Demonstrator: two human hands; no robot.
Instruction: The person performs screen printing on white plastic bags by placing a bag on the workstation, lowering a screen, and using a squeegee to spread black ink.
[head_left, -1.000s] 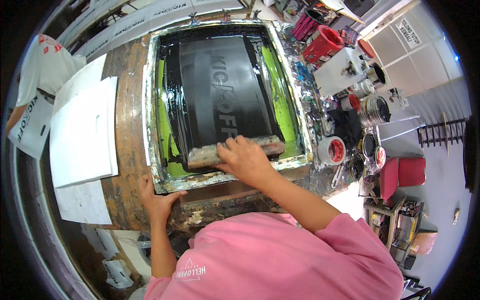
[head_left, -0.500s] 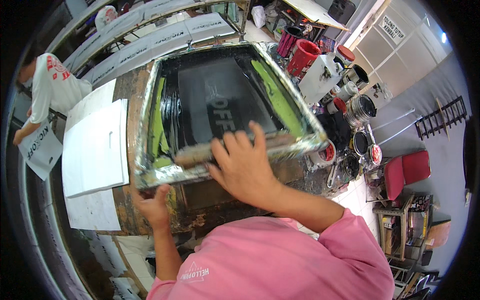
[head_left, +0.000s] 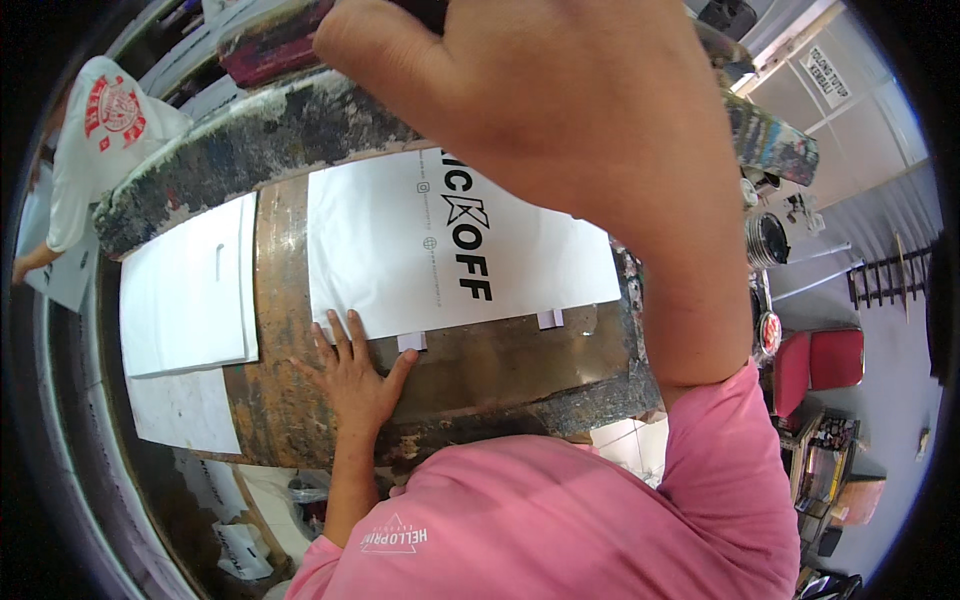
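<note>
The white printed sheet (head_left: 380,230) lies flat on the worktop (head_left: 278,405); a raised, ink-mottled frame bar (head_left: 220,180) crosses its far side. I'd judge this the step of uncovering the print. The left hand (head_left: 360,380) is spread, fingertips on the near-left corner. The right hand (head_left: 570,120) looms high, its grip hidden. Next probably calls for lifting the sheet past 2 pale tabs (head_left: 550,319); brown wood separates it from the white stack (head_left: 185,290).
</note>
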